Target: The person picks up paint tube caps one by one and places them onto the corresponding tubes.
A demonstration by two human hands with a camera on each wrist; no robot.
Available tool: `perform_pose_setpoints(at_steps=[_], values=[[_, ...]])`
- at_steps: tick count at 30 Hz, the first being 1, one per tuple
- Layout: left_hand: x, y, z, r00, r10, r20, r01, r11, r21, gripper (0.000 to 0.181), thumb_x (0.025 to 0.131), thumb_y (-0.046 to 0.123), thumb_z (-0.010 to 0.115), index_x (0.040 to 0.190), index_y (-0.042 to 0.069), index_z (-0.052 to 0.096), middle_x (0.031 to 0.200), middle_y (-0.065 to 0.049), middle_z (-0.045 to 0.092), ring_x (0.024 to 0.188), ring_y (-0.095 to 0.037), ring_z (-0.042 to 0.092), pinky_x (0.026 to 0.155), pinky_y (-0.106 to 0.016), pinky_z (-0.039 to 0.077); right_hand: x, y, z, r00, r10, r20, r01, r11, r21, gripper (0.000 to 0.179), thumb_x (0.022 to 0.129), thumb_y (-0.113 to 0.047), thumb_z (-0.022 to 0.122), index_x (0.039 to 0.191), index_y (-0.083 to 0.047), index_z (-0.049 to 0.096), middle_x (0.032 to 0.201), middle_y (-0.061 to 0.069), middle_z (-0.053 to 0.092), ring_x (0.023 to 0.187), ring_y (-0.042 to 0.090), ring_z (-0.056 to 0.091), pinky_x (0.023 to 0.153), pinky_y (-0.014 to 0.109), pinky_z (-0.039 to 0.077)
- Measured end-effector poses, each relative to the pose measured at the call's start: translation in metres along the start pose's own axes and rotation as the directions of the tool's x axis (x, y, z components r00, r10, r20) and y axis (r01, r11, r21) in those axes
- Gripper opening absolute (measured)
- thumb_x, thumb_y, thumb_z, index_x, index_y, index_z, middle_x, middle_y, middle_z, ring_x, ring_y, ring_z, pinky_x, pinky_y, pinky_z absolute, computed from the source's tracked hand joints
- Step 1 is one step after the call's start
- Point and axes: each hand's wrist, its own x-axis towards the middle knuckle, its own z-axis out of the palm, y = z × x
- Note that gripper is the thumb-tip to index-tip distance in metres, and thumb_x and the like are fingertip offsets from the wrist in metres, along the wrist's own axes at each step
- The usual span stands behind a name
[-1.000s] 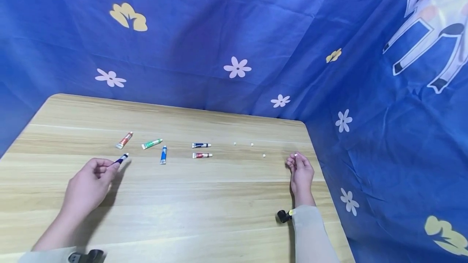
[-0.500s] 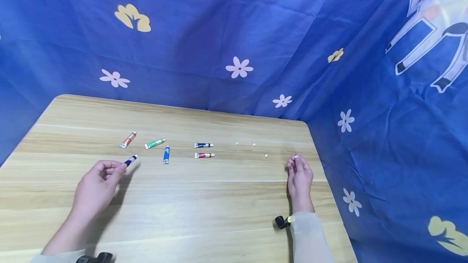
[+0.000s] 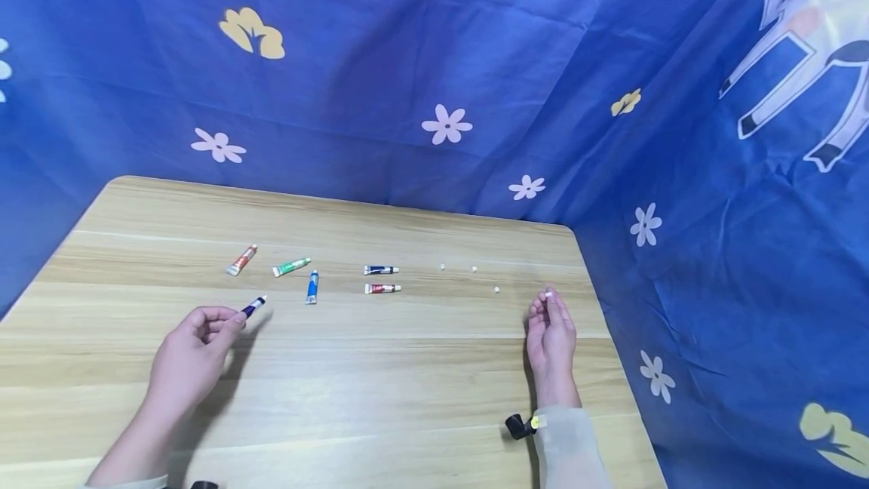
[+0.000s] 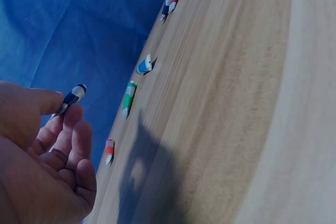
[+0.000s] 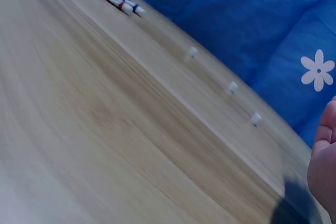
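My left hand pinches a dark purple-blue paint tube between thumb and fingers, above the left part of the table, its tip pointing away to the right. In the left wrist view the same hand keeps its other fingers curled below the tube. At the right, my right hand pinches a small white cap at its fingertips. Three more white caps, one of them the nearest cap, lie on the table to its left. The right wrist view shows only an edge of that hand.
On the wooden table lie an orange-red tube, a green tube, a blue tube, a navy tube and a red tube. A blue printed curtain hangs behind the table and along its right side.
My left hand has moved right and slightly nearer with the tube. The right hand has come down a little, still pinching the cap. The view has shifted slightly.
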Motion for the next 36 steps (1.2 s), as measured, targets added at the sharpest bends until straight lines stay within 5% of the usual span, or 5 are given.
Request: perform_pose_setpoints(at_steps=[9,25,36], values=[[-0.008,-0.002,0.0,1.0,-0.017,0.026,0.017,0.999,-0.034,0.045,0.11,0.051,0.059,0.129,0.01,0.064,0.088,0.018,0.071,0.066,-0.009,0.058,0.058,-0.033,0.044,-0.014,0.009,0.005,0.998,0.053,0.026,-0.054,0.997,0.047,0.014,0.109,-0.006,0.06,0.114,-0.001,0.072,0.095,0.009,0.073,0.085,0.018,0.07,0.079,0.024,0.062],[-0.019,0.004,0.01,0.999,0.019,0.03,-0.017,0.998,-0.066,0.037,0.111,0.042,0.062,0.127,0.01,0.065,0.09,0.001,0.072,0.065,-0.01,0.055,0.057,-0.033,0.044,-0.038,0.033,0.001,0.988,0.132,0.074,-0.135,0.99,0.036,0.018,0.111,-0.01,0.058,0.123,-0.004,0.069,0.098,0.004,0.071,0.084,0.012,0.066,0.076,0.019,0.057],[-0.022,0.015,0.018,0.993,0.003,0.116,0.017,0.986,-0.165,0.031,0.112,0.031,0.061,0.131,0.007,0.062,0.09,0.001,0.066,0.063,-0.013,0.057,0.051,-0.03,0.046,-0.056,0.045,0.011,0.981,0.157,0.112,-0.159,0.987,0.011,0.026,0.111,-0.008,0.058,0.135,-0.001,0.063,0.099,0.003,0.071,0.085,0.009,0.065,0.077,0.017,0.056]])
